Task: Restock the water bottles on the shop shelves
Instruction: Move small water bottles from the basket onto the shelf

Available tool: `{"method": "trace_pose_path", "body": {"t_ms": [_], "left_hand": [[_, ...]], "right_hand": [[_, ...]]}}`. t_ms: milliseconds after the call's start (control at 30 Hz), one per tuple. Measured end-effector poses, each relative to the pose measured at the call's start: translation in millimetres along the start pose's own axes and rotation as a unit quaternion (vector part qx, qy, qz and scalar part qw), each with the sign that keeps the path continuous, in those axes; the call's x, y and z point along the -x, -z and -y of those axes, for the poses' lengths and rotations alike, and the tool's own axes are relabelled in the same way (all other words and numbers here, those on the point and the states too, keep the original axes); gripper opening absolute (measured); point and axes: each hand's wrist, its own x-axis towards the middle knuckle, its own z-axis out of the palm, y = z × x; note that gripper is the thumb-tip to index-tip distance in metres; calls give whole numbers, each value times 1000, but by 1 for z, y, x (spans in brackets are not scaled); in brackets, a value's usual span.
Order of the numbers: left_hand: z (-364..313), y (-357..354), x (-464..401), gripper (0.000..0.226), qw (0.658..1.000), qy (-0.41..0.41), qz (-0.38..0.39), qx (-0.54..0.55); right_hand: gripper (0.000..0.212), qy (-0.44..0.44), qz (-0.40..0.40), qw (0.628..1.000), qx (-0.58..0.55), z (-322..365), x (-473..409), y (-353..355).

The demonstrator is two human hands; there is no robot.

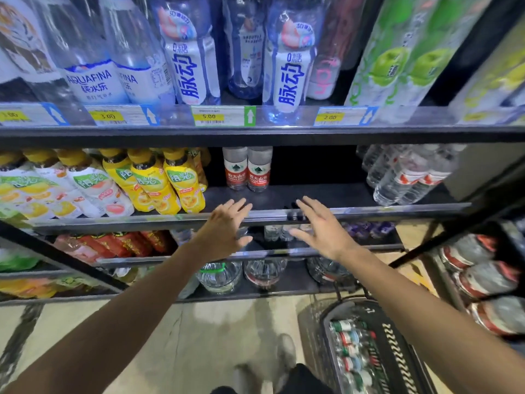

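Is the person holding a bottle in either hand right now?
No, the left hand and right hand are both open and empty, fingers spread near the shelf edge.

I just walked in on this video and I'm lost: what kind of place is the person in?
Most likely a small shop's drinks aisle. Shelves hold rows of bottled drinks, price tags run along the shelf edge, and a shopping basket of bottles sits on the floor.

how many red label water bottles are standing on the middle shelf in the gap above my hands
2. Both red-label bottles stand side by side, touching, at the back of the middle shelf: one on the left, one on the right. More may be hidden behind them.
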Motion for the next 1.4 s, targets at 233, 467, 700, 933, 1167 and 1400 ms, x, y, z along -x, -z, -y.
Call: {"method": "trace_pose_path", "body": {"t_ms": [233, 467, 700, 933, 1167, 1400], "left_hand": [[-60, -30, 24, 80, 990, -89, 57, -89], [-182, -107, 57, 74, 960, -195, 174, -98], [-305, -191, 86, 74, 906, -268, 301, -131], [-370, -234, 24, 64, 872, -334, 343, -105], [-395, -335, -77, 63, 844, -358, 382, -119], [-348, -552, -130, 77, 842, -309, 426, -117]], "right_hand": [[75, -31, -21, 999, 36, -51, 112, -27], [82, -193, -8, 981, -16, -133, 287, -59], [84, -399, 27, 906, -137, -201, 473, -110], [80, -503, -19, 834, -226, -233, 510, -130], [70, -573, -25, 760, -306, -287, 462, -183], [70, -609, -50, 671, -420, -377, 396, -351]]}}
